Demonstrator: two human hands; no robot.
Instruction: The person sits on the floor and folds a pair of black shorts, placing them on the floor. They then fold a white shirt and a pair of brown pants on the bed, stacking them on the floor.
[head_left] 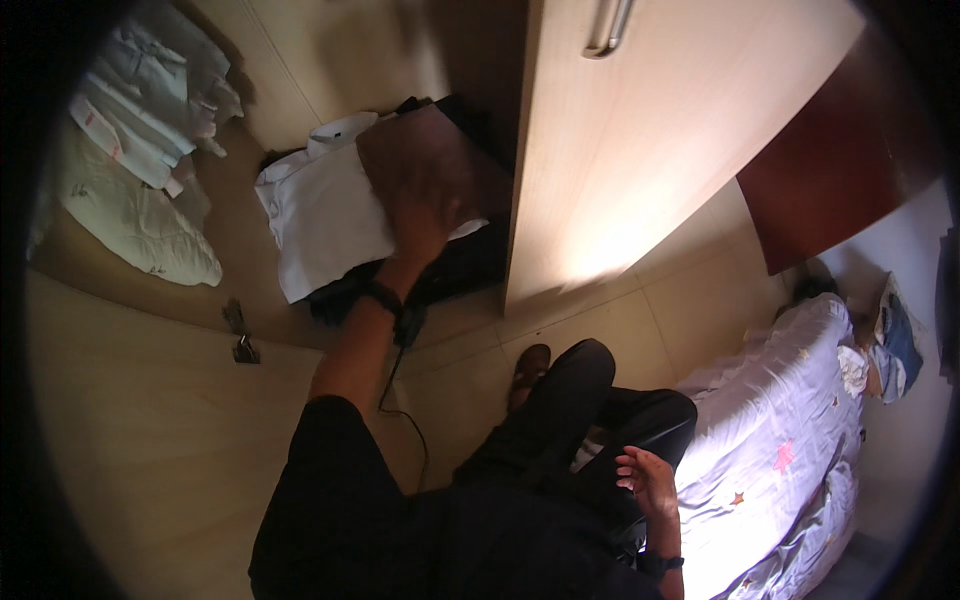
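My left hand [424,212] reaches into the open cabinet and lies over a folded brown garment [395,145]; its fingers look stretched out, though blurred and dim. Under and beside the brown garment is a folded white collared shirt [315,215]. Both rest on a pile of dark folded clothes [485,245]. Down by my bent knee, my right hand [652,482] is held in the air, its fingers loosely bent and apart, with nothing in it. A dark band circles each wrist, and a thin black cable [400,412] hangs down from near the left one.
An open wooden cabinet door [620,130] with a metal handle stands right of the clothes; another door panel [150,420] is at lower left. Pale cloths and a quilted item [140,225] lie at the cabinet's left. A star-patterned bed cover [760,450] fills the right.
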